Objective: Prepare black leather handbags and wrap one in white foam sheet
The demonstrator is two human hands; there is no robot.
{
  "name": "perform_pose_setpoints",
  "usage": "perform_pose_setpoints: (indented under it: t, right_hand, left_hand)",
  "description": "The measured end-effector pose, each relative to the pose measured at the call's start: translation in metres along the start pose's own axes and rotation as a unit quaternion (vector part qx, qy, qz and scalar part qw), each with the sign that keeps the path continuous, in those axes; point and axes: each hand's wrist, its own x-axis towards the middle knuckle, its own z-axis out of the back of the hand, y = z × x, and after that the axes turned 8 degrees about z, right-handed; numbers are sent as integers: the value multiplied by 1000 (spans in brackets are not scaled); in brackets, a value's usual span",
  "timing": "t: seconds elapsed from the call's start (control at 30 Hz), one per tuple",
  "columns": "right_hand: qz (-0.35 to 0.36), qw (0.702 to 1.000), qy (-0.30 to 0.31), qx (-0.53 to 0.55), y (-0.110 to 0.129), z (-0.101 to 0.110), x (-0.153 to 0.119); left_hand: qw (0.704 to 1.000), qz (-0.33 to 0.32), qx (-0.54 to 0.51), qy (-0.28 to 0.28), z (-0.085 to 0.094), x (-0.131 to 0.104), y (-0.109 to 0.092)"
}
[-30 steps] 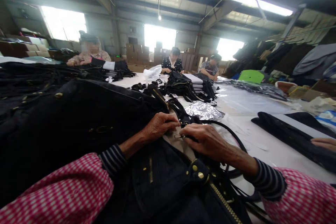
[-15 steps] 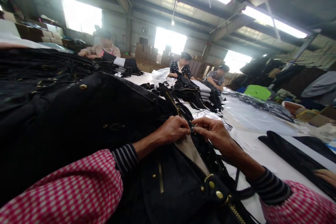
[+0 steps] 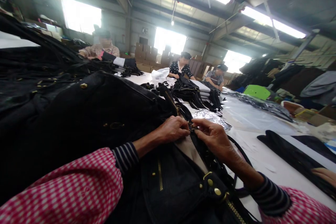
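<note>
A black bag (image 3: 173, 178) with brass zippers and round studs lies in front of me, its pale lining (image 3: 193, 152) showing at the open top. My left hand (image 3: 174, 127) is closed at the upper rim of that opening. Across from it, my right hand (image 3: 214, 140) pinches with thumb and forefinger at a small metal fitting (image 3: 190, 125) on the bag's edge. The fingertips of both hands nearly meet there and partly hide the fitting. A thin black strap (image 3: 243, 152) arches behind my right wrist.
More black bags (image 3: 21, 77) are heaped at left. Stacked bags with white wrapping (image 3: 201, 85) stand on the white table (image 3: 258, 159), near clear plastic sheets (image 3: 244, 115). Several co-workers (image 3: 181, 68) sit beyond. Another person's hand (image 3: 324, 175) touches a black piece (image 3: 294, 161) at right.
My right hand has shifted slightly, its fingers a little more apart, and the metal fitting shows more. The strap behind it has risen into a loop. At far left, black material has lifted.
</note>
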Motion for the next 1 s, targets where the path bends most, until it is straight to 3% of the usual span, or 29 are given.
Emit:
perform_pose_setpoints:
  t: [0.13, 0.37, 0.57, 0.7, 0.9, 1.0]
  right_hand:
    - [22, 998, -9, -55, 2, -3, 0]
    - [-22, 998, -56, 19, -8, -3, 5]
    - [-20, 998, -59, 14, -5, -8, 8]
    - [-4, 999, -47, 2, -1, -9, 0]
    - [87, 985, -34, -145, 12, -10, -13]
    - [108, 984, -24, -140, 14, -9, -12]
  left_hand:
    - [1000, 0, -2, -3, 0, 0, 1]
    - [1000, 6, -25, -7, -1, -1, 1]
    - [999, 15, -43, -5, -1, -1, 1]
    - [999, 23, -47, -15, -2, 0, 2]
    - [999, 22, -40, -29, -2, 1, 0]
    - [998, 21, -51, -26, -2, 1, 1]
